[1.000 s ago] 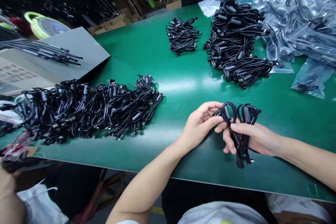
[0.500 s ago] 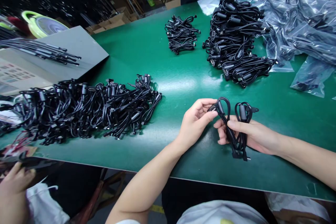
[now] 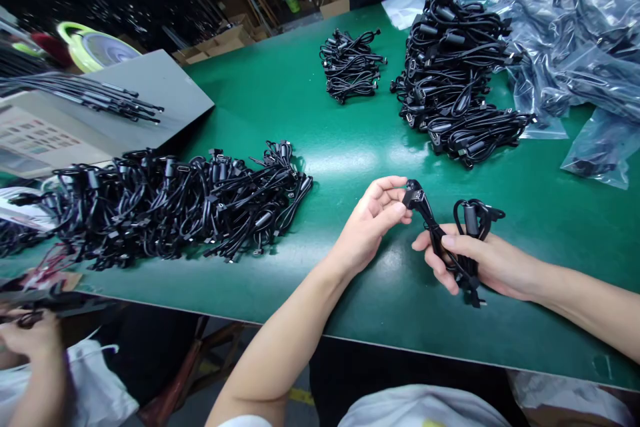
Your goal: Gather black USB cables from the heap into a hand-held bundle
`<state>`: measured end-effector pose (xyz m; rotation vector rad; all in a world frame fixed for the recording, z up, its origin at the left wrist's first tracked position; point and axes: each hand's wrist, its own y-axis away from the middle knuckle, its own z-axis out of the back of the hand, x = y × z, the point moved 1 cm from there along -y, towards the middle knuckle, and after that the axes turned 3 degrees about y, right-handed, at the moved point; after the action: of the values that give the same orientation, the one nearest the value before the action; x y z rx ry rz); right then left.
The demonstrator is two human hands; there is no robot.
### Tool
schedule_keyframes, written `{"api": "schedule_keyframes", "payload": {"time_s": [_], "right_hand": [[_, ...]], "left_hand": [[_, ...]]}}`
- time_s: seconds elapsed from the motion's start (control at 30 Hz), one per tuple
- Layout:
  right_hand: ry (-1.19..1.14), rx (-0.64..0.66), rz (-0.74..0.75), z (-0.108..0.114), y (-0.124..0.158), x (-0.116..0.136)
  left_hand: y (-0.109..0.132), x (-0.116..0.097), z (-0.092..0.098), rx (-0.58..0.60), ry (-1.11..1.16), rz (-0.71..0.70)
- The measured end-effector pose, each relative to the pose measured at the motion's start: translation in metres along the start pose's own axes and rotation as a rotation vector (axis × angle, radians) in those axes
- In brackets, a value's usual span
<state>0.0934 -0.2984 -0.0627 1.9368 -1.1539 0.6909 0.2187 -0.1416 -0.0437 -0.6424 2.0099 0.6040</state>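
Note:
A coiled black cable bundle with a grey cylindrical part lies in my right hand. The thumb presses on it from above and the fingers wrap underneath. Its lower end, with a small metal plug, sticks out below the fingers. My left hand pinches at a black connector on the upper left end of the bundle. Both hands are just above the green table. Whether the bundle is one cable or two, I cannot tell.
A long heap of black cables lies left, a small stack at the back, a larger pile at back right. Clear plastic bags fill the far right. A grey device stands left; a co-worker's hand is lower left.
The bundle has turned in my right hand, its upper left loop now seen narrower. My left fingers have shifted slightly on the connector. The co-worker's hand has moved, and the view has shifted slightly.

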Motion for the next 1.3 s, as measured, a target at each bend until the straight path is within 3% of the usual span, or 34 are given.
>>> {"api": "schedule_keyframes", "payload": {"time_s": [0.17,0.4,0.6,1.1,1.23,1.3], "right_hand": [[0.052,0.073,-0.068,0.002,0.000,-0.001],[0.034,-0.026,-0.037,-0.004,-0.002,0.000],[0.064,-0.012,-0.032,-0.003,0.001,0.002],[-0.019,0.046,-0.042,0.004,-0.001,0.002],[-0.099,0.000,-0.039,0.002,-0.004,0.002],[-0.121,-0.042,-0.016,0.002,-0.007,0.003]], "left_hand": [[-0.003,0.005,-0.001,-0.041,0.028,0.054],[-0.003,0.006,0.001,-0.109,0.016,0.022],[-0.002,0.006,-0.001,-0.048,0.053,-0.001],[-0.001,0.006,0.001,-0.042,0.067,0.038],[0.000,0.013,0.000,0.079,-0.025,0.080],[0.001,0.014,0.000,0.039,-0.173,-0.006]]}}
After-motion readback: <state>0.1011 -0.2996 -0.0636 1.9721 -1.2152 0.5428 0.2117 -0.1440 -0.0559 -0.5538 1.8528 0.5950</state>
